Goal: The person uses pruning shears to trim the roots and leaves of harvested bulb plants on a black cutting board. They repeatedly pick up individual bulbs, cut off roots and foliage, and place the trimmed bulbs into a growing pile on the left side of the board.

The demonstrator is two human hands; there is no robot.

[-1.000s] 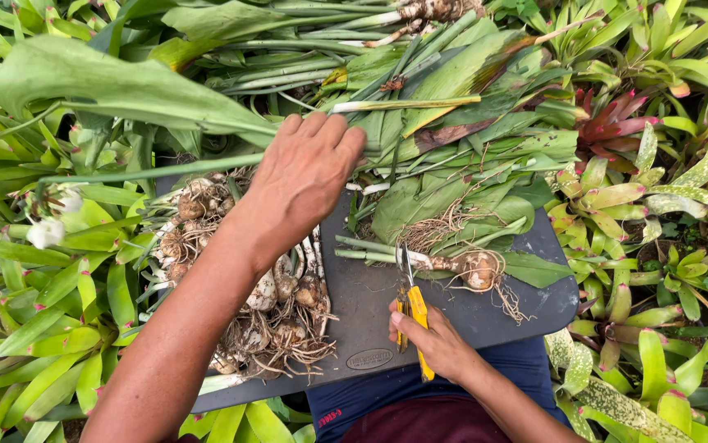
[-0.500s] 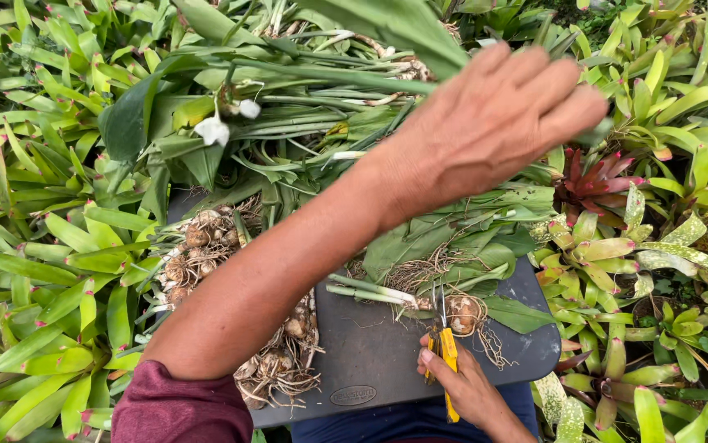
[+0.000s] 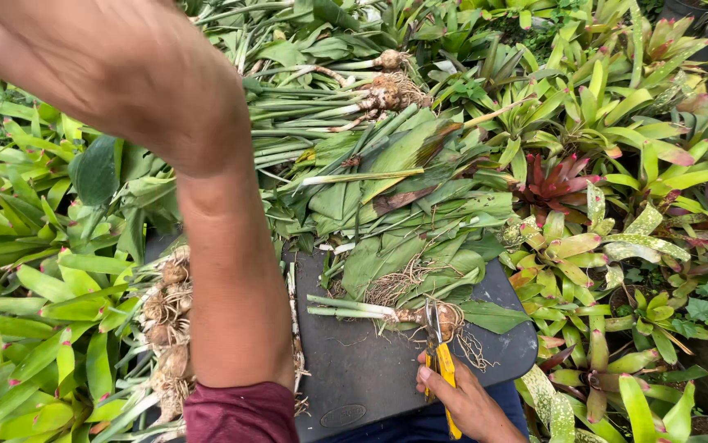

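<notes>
My left hand [image 3: 116, 74] is raised close to the camera at the top left, its back towards me and its fingers out of sight. Its forearm runs down to a maroon sleeve [image 3: 235, 414]. My right hand [image 3: 473, 406] grips yellow-handled scissors [image 3: 446, 369] at the near edge of a dark board [image 3: 362, 373]. The blades rest at a rooted bulb plant [image 3: 354, 310] lying across the board, stem pointing left.
A row of trimmed bulbs with roots [image 3: 169, 328] lies on the board's left side, partly behind my forearm. A heap of uncut leafy bulb plants [image 3: 403, 189] lies beyond the board. Green bromeliads [image 3: 616, 246] and a red one [image 3: 555, 180] surround everything.
My left hand has left the bulb pile and risen up towards the camera, now filling the top left. The right hand with the scissors has stayed by the bulb plant.
</notes>
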